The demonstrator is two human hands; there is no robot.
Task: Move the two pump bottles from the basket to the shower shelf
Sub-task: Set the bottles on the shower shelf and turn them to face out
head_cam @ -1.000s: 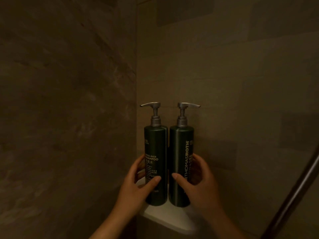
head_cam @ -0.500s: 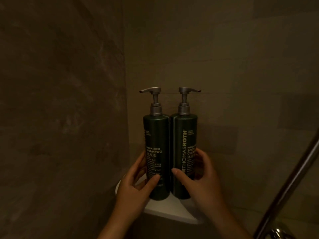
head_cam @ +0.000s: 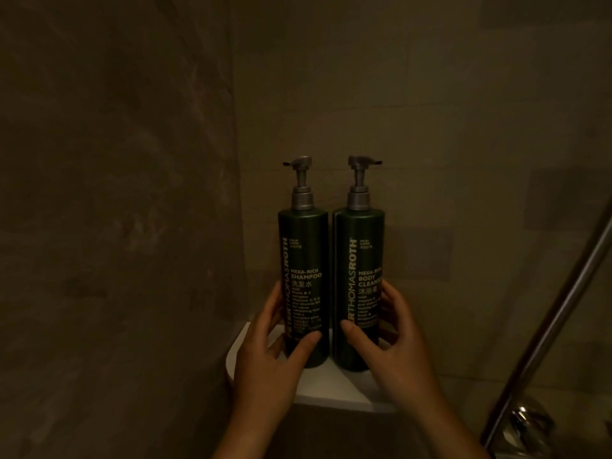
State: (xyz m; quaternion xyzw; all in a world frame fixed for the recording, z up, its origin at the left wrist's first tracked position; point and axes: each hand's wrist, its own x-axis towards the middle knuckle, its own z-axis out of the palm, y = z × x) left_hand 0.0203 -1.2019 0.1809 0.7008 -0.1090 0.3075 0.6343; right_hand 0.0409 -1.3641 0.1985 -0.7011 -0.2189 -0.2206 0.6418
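Note:
Two dark green pump bottles with grey pumps stand upright side by side on the white corner shower shelf [head_cam: 331,394]. The shampoo bottle [head_cam: 303,256] is on the left and the body cleanser bottle [head_cam: 359,256] on the right, and they touch. My left hand [head_cam: 268,356] wraps the lower part of the shampoo bottle, thumb on its front. My right hand [head_cam: 394,346] wraps the lower part of the body cleanser bottle the same way. Both labels face me. The pump spouts point outward, left and right. The basket is out of view.
Dim brown tiled walls meet in the corner behind the bottles. A slanted metal bar [head_cam: 546,326] runs up the right side, with a chrome fitting [head_cam: 526,422] at its lower end.
Both bottles have been turned so their labels face me more squarely. The view has shifted, placing the bottles and shelf slightly lower and nearer. My hands still hold the bottles.

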